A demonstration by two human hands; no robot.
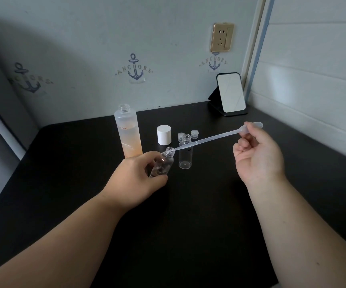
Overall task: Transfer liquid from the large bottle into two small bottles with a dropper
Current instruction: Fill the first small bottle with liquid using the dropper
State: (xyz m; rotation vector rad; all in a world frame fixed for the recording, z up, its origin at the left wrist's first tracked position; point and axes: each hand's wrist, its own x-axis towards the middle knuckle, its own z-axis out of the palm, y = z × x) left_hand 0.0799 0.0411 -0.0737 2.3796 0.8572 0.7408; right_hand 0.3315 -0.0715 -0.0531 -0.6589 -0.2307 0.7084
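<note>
Your left hand (139,177) grips a tilted small bottle (162,163); your right hand (257,154) pinches the dropper (207,139), tip at its mouth. Both small bottles look empty; second (184,154) stands untouched beside big bottle (129,132).

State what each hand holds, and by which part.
The left hand grips a tilted small bottle around its body. The right hand pinches the dropper at its bulb end.

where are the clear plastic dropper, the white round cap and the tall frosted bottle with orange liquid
clear plastic dropper (209,138), head view, middle of its thin stem
white round cap (164,135), head view, its side wall
tall frosted bottle with orange liquid (129,133), head view, middle of its body
</note>
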